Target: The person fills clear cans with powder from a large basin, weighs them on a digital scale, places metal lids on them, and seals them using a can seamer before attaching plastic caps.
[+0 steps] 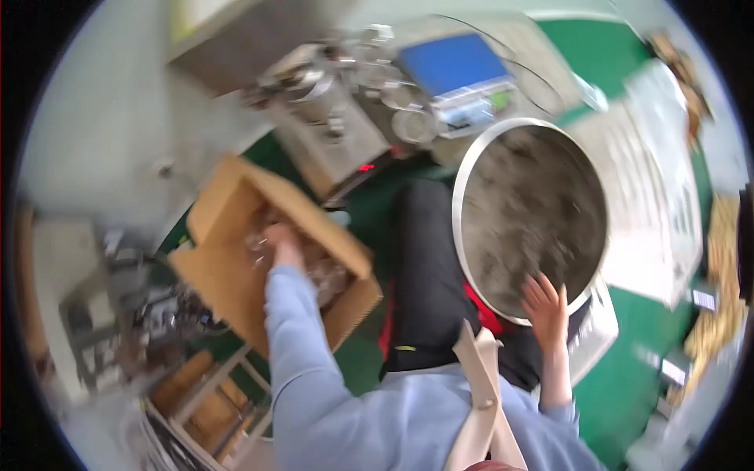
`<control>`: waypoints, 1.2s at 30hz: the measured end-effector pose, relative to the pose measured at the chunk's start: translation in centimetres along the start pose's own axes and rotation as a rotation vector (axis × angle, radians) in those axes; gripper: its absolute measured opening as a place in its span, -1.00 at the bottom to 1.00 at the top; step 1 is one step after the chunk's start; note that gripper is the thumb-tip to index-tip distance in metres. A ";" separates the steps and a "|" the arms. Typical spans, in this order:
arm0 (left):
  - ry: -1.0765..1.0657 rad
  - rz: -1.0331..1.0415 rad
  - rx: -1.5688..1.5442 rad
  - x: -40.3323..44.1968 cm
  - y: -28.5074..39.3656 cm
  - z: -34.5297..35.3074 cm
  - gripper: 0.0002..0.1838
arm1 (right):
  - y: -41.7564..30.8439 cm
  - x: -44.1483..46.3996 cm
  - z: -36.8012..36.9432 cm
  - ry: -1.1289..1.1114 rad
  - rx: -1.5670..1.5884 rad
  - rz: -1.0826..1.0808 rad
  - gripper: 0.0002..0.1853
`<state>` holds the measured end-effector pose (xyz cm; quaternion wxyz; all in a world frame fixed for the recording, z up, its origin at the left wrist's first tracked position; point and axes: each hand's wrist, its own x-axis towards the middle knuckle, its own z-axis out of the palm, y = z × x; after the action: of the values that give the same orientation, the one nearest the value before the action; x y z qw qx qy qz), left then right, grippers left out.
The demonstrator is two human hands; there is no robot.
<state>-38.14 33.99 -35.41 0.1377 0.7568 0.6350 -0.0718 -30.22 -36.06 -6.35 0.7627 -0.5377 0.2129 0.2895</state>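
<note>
My left hand [281,239] reaches down into an open cardboard box [228,275] on the left. Clear, shiny items [330,279], perhaps small jars or cups, lie in the box around it. Blur and the contents hide its fingers, so whether it grips one is unclear. My right hand [547,308] is over the near rim of a large round tub [463,224], fingers stretched out and holding nothing. Inside the tub is a grey-brown, fluffy or powdery mass [534,204]; whether my fingertips touch it I cannot tell.
Ahead stands a metal machine [334,145] with a red display. Several clear round containers [412,125] stand beside a scale [467,110] with a blue top. A large white sack or sheet [656,196] lies right of the tub. At lower left is a metal-framed rack [208,385].
</note>
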 end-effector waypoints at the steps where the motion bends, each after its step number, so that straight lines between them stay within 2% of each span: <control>1: 0.012 0.025 -0.042 -0.4 0.0 -0.8 -0.65 | -0.8 -0.3 1.2 -0.035 0.261 0.046 -0.11; 2: 0.019 0.031 -0.095 -0.6 -0.1 -1.5 -0.65 | -1.2 -0.1 2.8 -0.098 0.525 0.073 -0.08; 3: 0.028 0.030 -0.156 -0.9 -0.1 -1.9 -0.65 | -1.5 -0.2 3.7 -0.112 0.582 0.072 -0.05; 6: 0.034 0.016 -0.292 -2.1 0.1 -3.6 -0.65 | -2.7 0.2 5.6 -0.194 0.723 0.074 -0.02; 10: 0.028 -0.010 -0.462 -4.1 -0.1 -6.9 -0.64 | -4.3 0.0 7.6 -0.257 0.751 0.061 0.00; 14: -0.005 -0.069 -0.773 -5.1 -1.7 -8.5 -0.68 | -4.2 0.7 6.7 -0.315 0.534 -0.008 -0.07; 16: 0.009 -0.083 -0.974 -6.2 -3.0 -11.2 -0.73 | -3.7 0.6 5.8 -0.262 0.281 -0.065 -0.17; 18: 0.031 -0.040 -1.186 -10.5 -3.0 -15.5 -0.79 | -2.8 0.2 4.8 -0.226 0.060 -0.126 -0.23; 21: 0.044 0.069 -1.363 -20.3 0.5 -23.1 -0.81 | -1.5 -0.4 3.4 -0.217 -0.183 -0.168 -0.27; 23: -0.075 0.236 -1.318 -28.5 4.0 -26.5 -0.82 | -0.8 -0.4 4.2 -0.275 -0.140 -0.125 -0.29; 24: -0.144 0.433 -1.231 -32.8 5.7 -27.0 -0.82 | -0.7 -0.5 4.5 -0.303 -0.124 -0.102 -0.30; 25: -0.285 0.539 -1.150 -35.7 6.8 -26.8 -0.80 | -0.9 -0.8 5.8 -0.327 -0.125 -0.086 -0.26; 26: -0.278 0.697 -0.993 -37.9 7.7 -25.3 -0.82 | -0.1 -0.3 6.2 -0.413 -0.107 -0.072 -0.24; 27: -0.455 0.817 -0.992 -41.5 9.5 -25.6 -0.84 | -0.1 -0.3 7.1 -0.506 -0.053 -0.041 -0.23; 28: -0.436 1.009 -0.834 -43.1 10.5 -24.5 -0.88 | -0.2 -0.5 8.1 -0.597 -0.001 -0.008 -0.22; 30: -0.386 1.458 -0.671 -45.5 13.0 -24.1 -0.85 | -0.6 -0.8 9.2 -0.730 0.115 0.078 -0.23; 32: -0.413 1.645 -0.658 -46.8 14.7 -23.9 -0.81 | -0.3 -0.5 8.7 -0.853 0.197 0.125 -0.26; 36: -0.439 1.726 -0.646 -46.8 16.5 -23.3 -0.83 | -1.0 -0.5 8.6 -0.907 0.298 0.173 -0.21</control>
<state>-32.11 -5.68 2.00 0.4625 0.8598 -0.1951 0.0932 -29.80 -28.34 -2.52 0.8206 -0.2224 -0.0581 0.5233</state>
